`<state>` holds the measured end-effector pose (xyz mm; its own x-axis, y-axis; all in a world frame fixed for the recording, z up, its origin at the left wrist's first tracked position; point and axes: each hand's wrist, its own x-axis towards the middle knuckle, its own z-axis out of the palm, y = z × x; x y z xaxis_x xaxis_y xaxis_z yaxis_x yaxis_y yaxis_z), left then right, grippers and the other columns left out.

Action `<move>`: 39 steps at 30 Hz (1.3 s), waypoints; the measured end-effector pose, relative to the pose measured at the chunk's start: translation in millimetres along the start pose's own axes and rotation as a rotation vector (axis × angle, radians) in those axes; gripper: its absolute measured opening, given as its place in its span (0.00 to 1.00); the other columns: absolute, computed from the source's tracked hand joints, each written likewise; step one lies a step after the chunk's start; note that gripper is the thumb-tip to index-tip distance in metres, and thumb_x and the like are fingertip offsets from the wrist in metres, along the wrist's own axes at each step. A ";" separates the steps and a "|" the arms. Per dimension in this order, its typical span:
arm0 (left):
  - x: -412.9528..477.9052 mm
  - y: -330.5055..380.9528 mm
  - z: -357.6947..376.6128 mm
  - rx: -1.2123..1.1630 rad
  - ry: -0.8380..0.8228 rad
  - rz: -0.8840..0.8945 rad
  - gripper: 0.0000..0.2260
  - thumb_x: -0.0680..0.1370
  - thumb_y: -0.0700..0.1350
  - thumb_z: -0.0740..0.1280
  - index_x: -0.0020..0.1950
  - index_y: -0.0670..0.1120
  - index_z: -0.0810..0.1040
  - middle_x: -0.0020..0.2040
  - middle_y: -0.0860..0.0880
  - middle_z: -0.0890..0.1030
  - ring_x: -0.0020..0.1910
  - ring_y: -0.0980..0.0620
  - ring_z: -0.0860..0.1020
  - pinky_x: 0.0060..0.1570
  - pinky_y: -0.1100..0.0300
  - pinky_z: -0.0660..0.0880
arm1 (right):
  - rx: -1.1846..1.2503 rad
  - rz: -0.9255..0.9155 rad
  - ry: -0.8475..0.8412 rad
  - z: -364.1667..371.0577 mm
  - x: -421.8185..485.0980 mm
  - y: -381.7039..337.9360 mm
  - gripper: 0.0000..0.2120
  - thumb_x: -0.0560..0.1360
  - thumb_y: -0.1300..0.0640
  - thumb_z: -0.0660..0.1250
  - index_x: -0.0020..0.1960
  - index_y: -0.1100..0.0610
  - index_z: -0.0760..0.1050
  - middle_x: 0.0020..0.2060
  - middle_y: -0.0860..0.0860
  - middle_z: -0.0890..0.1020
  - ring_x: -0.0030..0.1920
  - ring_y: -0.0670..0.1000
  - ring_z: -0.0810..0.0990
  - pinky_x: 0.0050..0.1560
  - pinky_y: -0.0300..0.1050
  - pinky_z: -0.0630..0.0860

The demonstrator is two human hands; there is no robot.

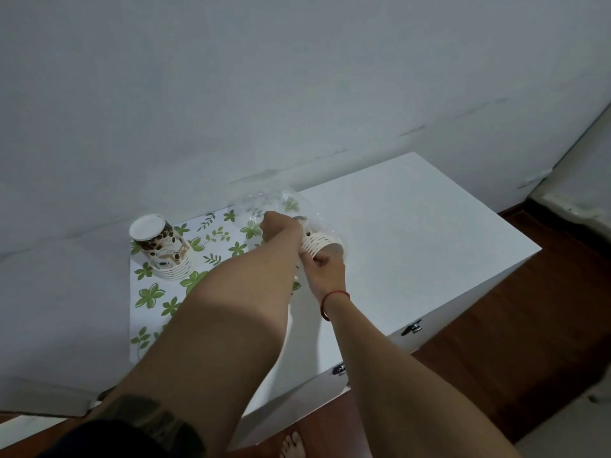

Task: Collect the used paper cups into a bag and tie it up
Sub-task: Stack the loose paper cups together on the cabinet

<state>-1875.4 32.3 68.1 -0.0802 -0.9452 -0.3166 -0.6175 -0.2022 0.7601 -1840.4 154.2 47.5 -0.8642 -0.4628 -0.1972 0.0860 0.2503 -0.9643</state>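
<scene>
A stack of nested paper cups lies on its side in the middle of the white cabinet top, partly inside a clear plastic bag. My left hand grips the bag at the stack's far end. Just below the stack's white rims, my right hand has its fingers curled on the bag's edge by the cup rims. A second stack of cups, printed with coffee beans, stands upside down at the left on the leaf-patterned mat.
The white cabinet stands against a pale wall, with metal latches on its front edge. Brown floor lies to the right and below. My bare foot shows at the bottom.
</scene>
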 end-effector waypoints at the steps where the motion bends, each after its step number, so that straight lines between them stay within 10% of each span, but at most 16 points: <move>1: 0.8 0.9 0.5 -0.017 0.003 -0.011 0.12 0.72 0.35 0.74 0.54 0.35 0.78 0.54 0.39 0.83 0.52 0.43 0.83 0.46 0.56 0.78 | -0.030 -0.016 0.003 -0.8 1.1 -0.8 0.28 0.75 0.54 0.69 0.26 0.52 0.53 0.24 0.48 0.57 0.26 0.46 0.54 0.24 0.35 0.53; 7: 19.6 0.6 -14.6 -0.052 0.025 -0.067 0.13 0.78 0.31 0.61 0.61 0.34 0.76 0.60 0.40 0.80 0.56 0.43 0.81 0.53 0.56 0.78 | -0.223 -0.140 0.003 -14.3 -4.9 12.1 0.27 0.74 0.57 0.67 0.24 0.52 0.54 0.20 0.46 0.58 0.24 0.47 0.56 0.30 0.41 0.58; 12: -9.2 -2.8 -29.3 0.014 -0.148 -0.037 0.22 0.78 0.51 0.66 0.66 0.38 0.73 0.61 0.40 0.79 0.54 0.40 0.82 0.53 0.48 0.81 | -0.176 -0.087 0.073 -6.6 -7.9 -8.3 0.30 0.77 0.44 0.61 0.20 0.53 0.60 0.16 0.46 0.66 0.21 0.45 0.65 0.25 0.34 0.61; 19: -52.3 -37.5 -53.8 0.133 -0.038 0.097 0.25 0.79 0.58 0.60 0.65 0.39 0.72 0.61 0.40 0.78 0.57 0.39 0.79 0.51 0.51 0.75 | -0.473 -0.143 0.409 -26.7 -10.3 -30.8 0.16 0.76 0.46 0.61 0.35 0.56 0.72 0.39 0.53 0.77 0.44 0.56 0.76 0.44 0.49 0.74; 25: -72.7 -51.8 -60.2 -0.034 -0.319 0.007 0.17 0.78 0.45 0.60 0.58 0.34 0.78 0.50 0.38 0.83 0.45 0.41 0.83 0.49 0.48 0.82 | -0.489 0.144 0.031 -37.7 4.4 -43.3 0.22 0.74 0.47 0.66 0.63 0.58 0.69 0.63 0.57 0.72 0.63 0.59 0.73 0.65 0.52 0.70; 31: -87.9 -54.4 -66.7 -0.172 -0.486 -0.100 0.15 0.80 0.44 0.59 0.63 0.39 0.75 0.60 0.38 0.80 0.52 0.41 0.80 0.49 0.48 0.81 | -0.501 0.194 -0.154 -46.7 -8.8 -48.4 0.14 0.71 0.49 0.66 0.50 0.57 0.70 0.50 0.58 0.74 0.45 0.57 0.71 0.31 0.41 0.65; 39: -98.9 -68.5 -72.9 0.005 -0.576 -0.057 0.26 0.75 0.60 0.59 0.65 0.43 0.73 0.59 0.41 0.79 0.54 0.41 0.80 0.56 0.44 0.79 | -0.314 0.300 -0.225 -54.4 -24.5 -43.0 0.30 0.71 0.50 0.66 0.69 0.62 0.65 0.61 0.58 0.78 0.58 0.59 0.79 0.59 0.53 0.77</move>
<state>-1768.1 120.9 88.7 -0.4586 -0.6404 -0.6161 -0.6370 -0.2466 0.7304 -1849.9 201.0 103.4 -0.6927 -0.4943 -0.5252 0.1315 0.6295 -0.7658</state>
